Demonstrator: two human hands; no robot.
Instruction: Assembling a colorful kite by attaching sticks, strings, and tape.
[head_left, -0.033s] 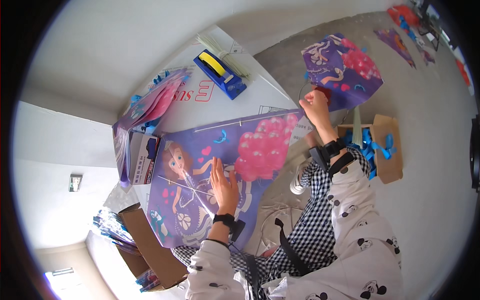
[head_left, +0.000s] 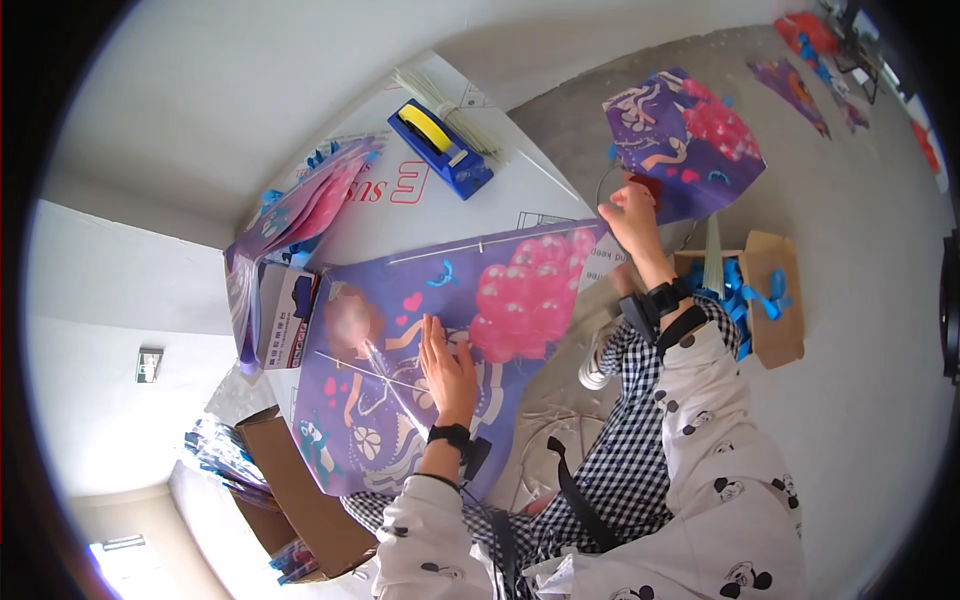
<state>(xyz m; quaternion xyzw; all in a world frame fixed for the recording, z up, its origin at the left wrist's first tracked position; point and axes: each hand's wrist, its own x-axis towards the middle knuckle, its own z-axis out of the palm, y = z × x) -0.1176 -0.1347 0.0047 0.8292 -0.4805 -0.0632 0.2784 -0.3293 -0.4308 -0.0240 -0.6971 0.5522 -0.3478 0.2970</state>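
Observation:
A purple kite sheet (head_left: 440, 300) printed with a doll-like figure, hearts and pink balloons lies spread before me. My left hand (head_left: 450, 375) rests on it with fingers stretched out and together, beside thin white rods (head_left: 375, 370) crossing the print. Another thin rod (head_left: 480, 246) runs along the sheet's far edge. At the right end of that edge, my right hand (head_left: 632, 212) is closed in a pinch near the sheet's corner. What its fingertips hold is too small to make out.
A blue tape dispenser (head_left: 440, 150) with yellow tape and a bundle of thin rods (head_left: 440, 105) lie on the white board (head_left: 340, 215). Folded kites (head_left: 300, 215) are piled left. Another kite (head_left: 680, 140) lies on the floor beyond my right hand. Cardboard boxes (head_left: 775, 330) stand either side.

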